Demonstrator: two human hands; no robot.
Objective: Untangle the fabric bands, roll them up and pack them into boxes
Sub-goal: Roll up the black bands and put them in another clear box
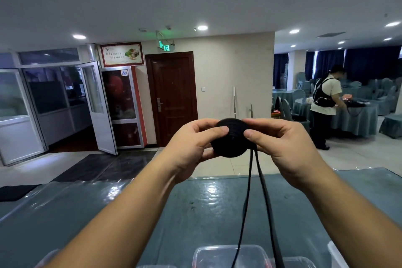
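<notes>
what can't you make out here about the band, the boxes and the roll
Head view only:
- Loose band tails: their ends run off the bottom edge, so the length left is unknown.
- Clear plastic box: cut off by the bottom edge; contents cannot be told.
- Black roll: its sides are covered by the left hand and right hand.
- Wall poster: text too small.
</notes>
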